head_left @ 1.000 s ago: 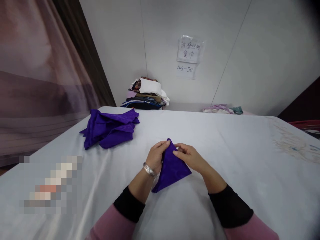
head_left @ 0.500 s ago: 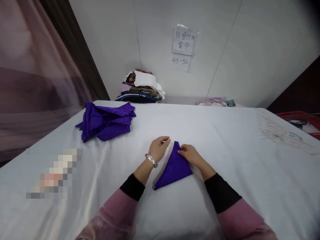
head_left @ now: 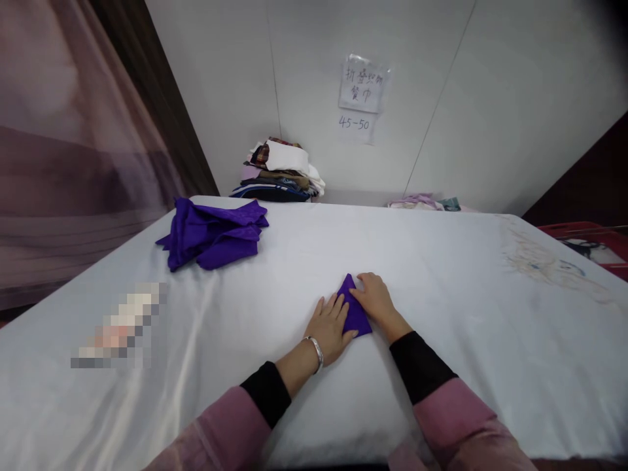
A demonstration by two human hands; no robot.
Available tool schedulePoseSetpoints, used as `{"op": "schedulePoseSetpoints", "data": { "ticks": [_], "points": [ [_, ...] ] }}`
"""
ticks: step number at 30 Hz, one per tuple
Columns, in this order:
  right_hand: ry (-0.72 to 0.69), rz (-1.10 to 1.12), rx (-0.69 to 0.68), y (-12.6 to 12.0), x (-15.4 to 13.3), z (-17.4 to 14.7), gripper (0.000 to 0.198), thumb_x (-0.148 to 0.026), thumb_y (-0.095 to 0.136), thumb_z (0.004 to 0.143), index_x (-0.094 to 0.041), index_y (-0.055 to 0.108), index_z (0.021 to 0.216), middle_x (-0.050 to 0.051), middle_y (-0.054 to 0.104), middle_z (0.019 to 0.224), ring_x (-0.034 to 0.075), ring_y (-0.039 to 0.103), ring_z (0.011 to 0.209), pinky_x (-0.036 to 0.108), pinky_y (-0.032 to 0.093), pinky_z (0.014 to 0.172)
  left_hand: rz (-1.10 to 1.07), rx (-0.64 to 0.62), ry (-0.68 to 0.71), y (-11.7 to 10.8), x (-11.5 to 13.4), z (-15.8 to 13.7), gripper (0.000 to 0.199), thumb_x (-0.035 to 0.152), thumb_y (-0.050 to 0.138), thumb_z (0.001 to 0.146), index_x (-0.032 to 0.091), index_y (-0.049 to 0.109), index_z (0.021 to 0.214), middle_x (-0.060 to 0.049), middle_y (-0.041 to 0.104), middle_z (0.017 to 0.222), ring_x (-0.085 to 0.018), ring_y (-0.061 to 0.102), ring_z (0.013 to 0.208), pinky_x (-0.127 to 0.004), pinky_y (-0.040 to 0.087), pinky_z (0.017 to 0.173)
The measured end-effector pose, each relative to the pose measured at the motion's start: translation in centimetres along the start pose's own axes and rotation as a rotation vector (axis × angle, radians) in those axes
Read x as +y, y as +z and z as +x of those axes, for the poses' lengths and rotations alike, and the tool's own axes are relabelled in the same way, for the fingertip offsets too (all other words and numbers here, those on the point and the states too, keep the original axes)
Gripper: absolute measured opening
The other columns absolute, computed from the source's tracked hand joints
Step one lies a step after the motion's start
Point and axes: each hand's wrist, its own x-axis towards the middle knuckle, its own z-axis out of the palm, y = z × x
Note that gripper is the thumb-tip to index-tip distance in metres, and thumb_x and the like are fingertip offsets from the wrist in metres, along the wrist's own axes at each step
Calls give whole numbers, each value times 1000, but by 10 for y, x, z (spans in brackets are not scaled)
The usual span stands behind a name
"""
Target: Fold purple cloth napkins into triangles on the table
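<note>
A folded purple napkin (head_left: 357, 319) lies on the white-covered table in front of me, its narrow tip pointing away. My left hand (head_left: 330, 332), with a silver bangle at the wrist, rests flat across the napkin's left part, fingers stretched, hiding that side. At the upper right edge, my right hand (head_left: 375, 298) holds the cloth between thumb and curled fingers. More purple napkins (head_left: 213, 235) lie in a loose, crumpled heap at the far left of the table.
The white tablecloth (head_left: 441, 275) has wrinkles and a printed pattern at right. Against the wall stands a stack of folded clothes (head_left: 282, 170), with pinkish cloth (head_left: 417, 201) farther right. A blurred-out object (head_left: 122, 327) lies at left. Something red (head_left: 589, 230) shows beyond the right edge.
My left hand has come down from beside the napkin's tip to lie flat on its left part. The napkin now shows narrower, its lower left corner no longer visible.
</note>
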Motion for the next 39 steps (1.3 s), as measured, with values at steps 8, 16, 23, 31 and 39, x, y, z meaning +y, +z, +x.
{"op": "schedulePoseSetpoints", "data": {
  "ticks": [8, 16, 23, 31, 39],
  "points": [
    [10, 22, 93, 10, 2, 4, 25, -33, 53, 80, -19, 55, 101, 8, 60, 107, 23, 49, 104, 34, 31, 87, 5, -5, 2, -1, 0, -1, 63, 52, 28, 89, 12, 32, 138, -13, 23, 147, -27, 13, 136, -49, 10, 109],
    [64, 36, 130, 13, 4, 8, 27, -37, 54, 79, -18, 54, 98, 7, 62, 99, 20, 52, 99, 31, 30, 87, 19, 6, 12, 0, -5, 0, 62, 52, 28, 88, 15, 33, 137, -11, 25, 147, -27, 16, 136, -52, 11, 108],
    [79, 52, 115, 14, 5, 7, 26, -37, 54, 79, -18, 55, 96, 5, 62, 99, 19, 53, 97, 29, 32, 85, 67, -32, 37, -19, 6, 18, 60, 43, 48, 76, 10, 45, 126, -16, 35, 141, -28, 14, 136, -52, 2, 109],
    [86, -18, -26, -5, -12, 15, 40, -35, 46, 85, -13, 51, 118, 16, 48, 130, 26, 40, 121, 38, 28, 96, 36, -74, 93, -5, 5, 19, 61, 34, 37, 82, 10, 29, 138, -15, 21, 148, -26, 10, 137, -48, 8, 109],
    [-437, 139, -370, 5, -54, 1, 66, -55, 30, 88, -15, 25, 141, 11, 20, 148, 22, 10, 137, 40, 7, 109, -56, 52, 156, -9, 8, 15, 56, 26, 41, 79, 13, 39, 133, -11, 42, 138, -26, 24, 133, -46, 11, 109]
  ]
}}
